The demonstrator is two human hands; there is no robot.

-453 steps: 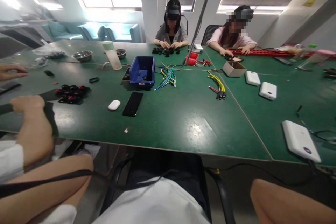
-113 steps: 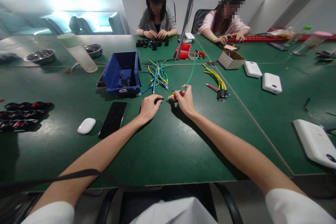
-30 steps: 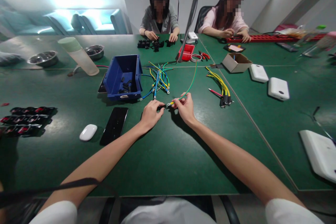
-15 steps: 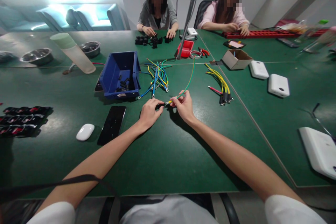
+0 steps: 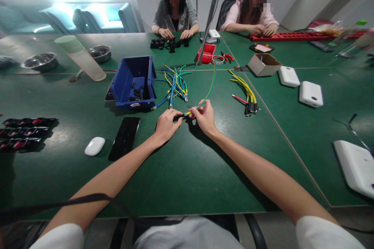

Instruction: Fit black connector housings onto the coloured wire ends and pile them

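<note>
In the head view, the left hand (image 5: 167,125) pinches a small black piece (image 5: 177,117) between thumb and fingers, over the middle of the green table (image 5: 187,179). The right hand (image 5: 205,120) grips a green wire (image 5: 210,87) close to its metal ring end. That ring is right by the tip of the black piece, but I can't tell if they touch. The rest of the wire bends up toward the table's far edge. Past the left hand is a messy pile of blue, yellow and green wires (image 5: 181,81). Left of the pile sits a blue bin (image 5: 118,85) with more black bits (image 5: 139,92) in it. Toward the table's right edge lies a bunch of yellow wires (image 5: 244,87) with black ends. A black phone (image 5: 125,138) and a small white case (image 5: 95,146) lie nearer the table's near left corner. Two other people (image 5: 177,17) sit at the far edge, working with their hands.
</note>
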